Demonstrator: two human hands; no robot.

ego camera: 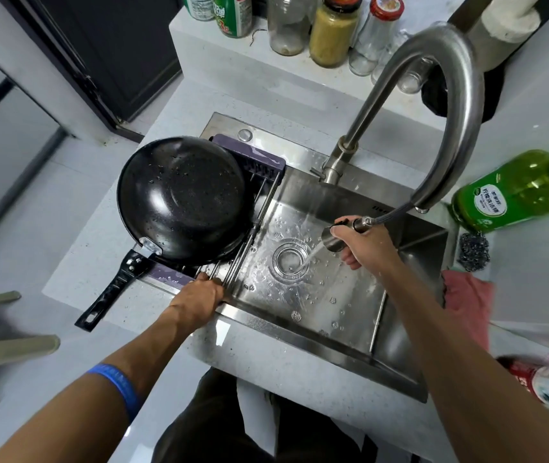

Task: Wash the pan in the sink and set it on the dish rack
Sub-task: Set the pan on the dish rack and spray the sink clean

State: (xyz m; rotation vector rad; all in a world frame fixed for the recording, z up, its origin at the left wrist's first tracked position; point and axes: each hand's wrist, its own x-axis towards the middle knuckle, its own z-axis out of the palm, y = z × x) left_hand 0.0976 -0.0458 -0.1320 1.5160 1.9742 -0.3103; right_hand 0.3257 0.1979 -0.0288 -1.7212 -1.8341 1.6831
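Item: pan [181,198]. Black, wet, beaded with droplets. Lies upside down on the dish rack [259,162], a purple-framed rack with metal bars spanning the left end of the sink [316,295]. Its black handle [113,289] juts toward the person, out over the tabletop [99,248].

Item: left hand [199,295]. Grip rests on the near edge of the rack, fingers curled over the bars; it does not touch the pan.

Item: right hand [363,242]. Grip closed round the pull-out spray head [340,233], hose drawn from the curved faucet [446,105]. Water runs from the head toward the drain [291,259].

Item: surroundings. Green detergent bottle [513,192] and steel scourer [473,250] on the tabletop to the right; pink cloth [467,305] beside the basin; jars [333,31] on the rear ledge.

Status, judged: washing and placing of the pan appear done; the step in hand looks like rinsing out the basin.

Next move, judged: shut off the water, guide the spray head back into the faucet spout, and check that the pan sits steady, as its handle overhangs the rack.
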